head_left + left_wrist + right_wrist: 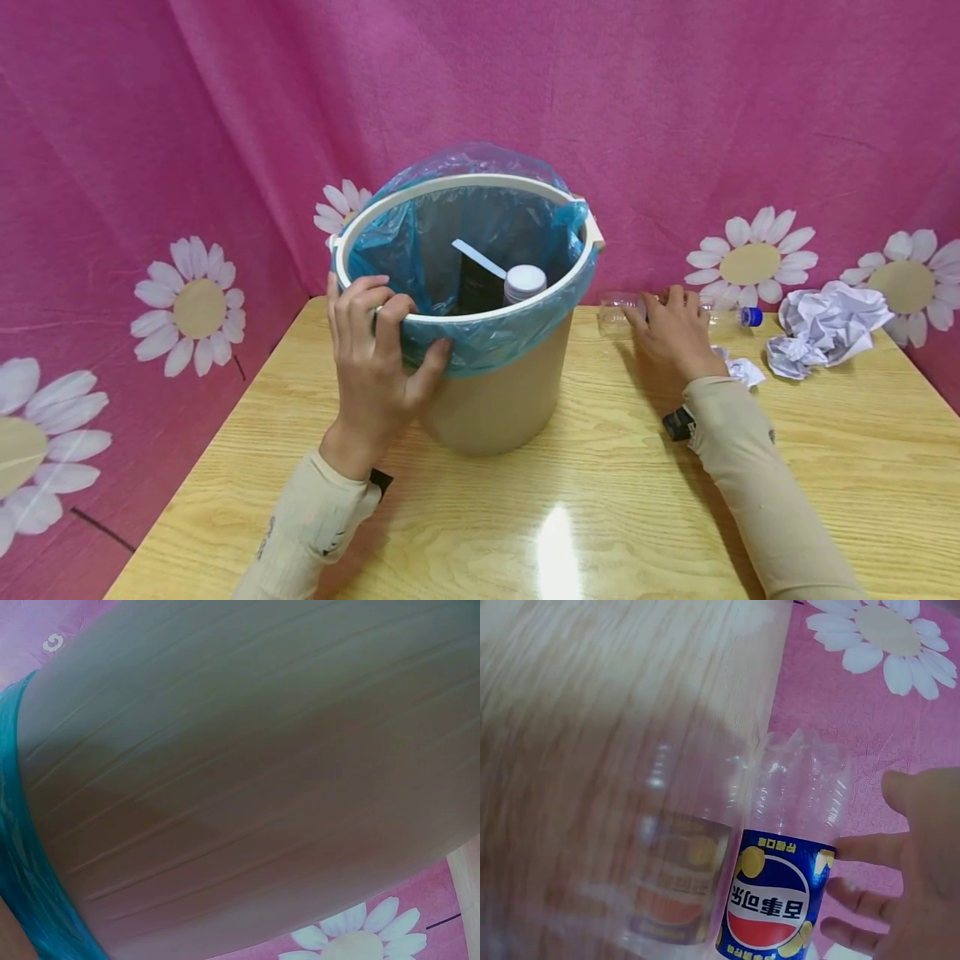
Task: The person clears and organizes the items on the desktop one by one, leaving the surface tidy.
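Observation:
A beige bin (491, 408) with a white rim and a blue plastic liner (491, 342) stands upright on the wooden table. My left hand (371, 358) grips its near-left rim, thumb over the liner outside. In the left wrist view the bin wall (262, 780) fills most of the picture. Inside lie a white-lidded container (525, 282), a dark object (480, 285) and a white strip (480, 257). My right hand (675, 333) is at a clear plastic bottle (780, 892) lying at the back. Its fingertips meet the blue label's edge, with the thumb held apart.
Right of that hand is a bottle's blue cap (751, 317). Crumpled white paper (832, 321) lies at the back right, with a smaller paper piece (744, 371) near the right wrist. A pink flowered cloth (637, 100) hangs behind the table (465, 517).

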Demonstrator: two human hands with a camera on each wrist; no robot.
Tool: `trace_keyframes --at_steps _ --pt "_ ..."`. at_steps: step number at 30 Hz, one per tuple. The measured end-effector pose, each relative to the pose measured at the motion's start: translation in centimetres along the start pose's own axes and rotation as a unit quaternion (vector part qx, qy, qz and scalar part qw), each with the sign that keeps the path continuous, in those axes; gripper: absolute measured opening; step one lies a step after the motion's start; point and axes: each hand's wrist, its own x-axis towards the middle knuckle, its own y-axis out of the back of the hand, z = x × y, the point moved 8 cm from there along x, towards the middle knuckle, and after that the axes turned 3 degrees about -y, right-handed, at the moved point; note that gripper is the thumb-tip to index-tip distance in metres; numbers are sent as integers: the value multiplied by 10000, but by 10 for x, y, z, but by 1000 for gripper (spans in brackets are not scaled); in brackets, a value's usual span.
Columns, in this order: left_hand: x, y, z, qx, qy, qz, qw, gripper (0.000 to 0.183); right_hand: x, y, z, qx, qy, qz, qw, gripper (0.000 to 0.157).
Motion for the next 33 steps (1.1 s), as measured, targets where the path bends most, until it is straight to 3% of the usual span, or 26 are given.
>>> trace_keyframes --at_steps 4,10,15,27,33 --pt "0 0 0 -31 -2 20 10000 43 -4 1 5 -7 -221 -141 9997 66" --pt "-1 0 0 -11 16 18 10000 44 -7 -6 19 -49 -657 -1151 9912 69" --pt "0 0 0 -19 17 32 10000 43 -7 -6 20 77 -592 -1430 9879 68" --pt "0 1 1 -32 33 56 10000 44 -16 22 -15 293 632 -1323 9888 46" --pt "0 0 1 -27 56 43 10000 44 -23 50 -30 742 543 -853 9921 56"
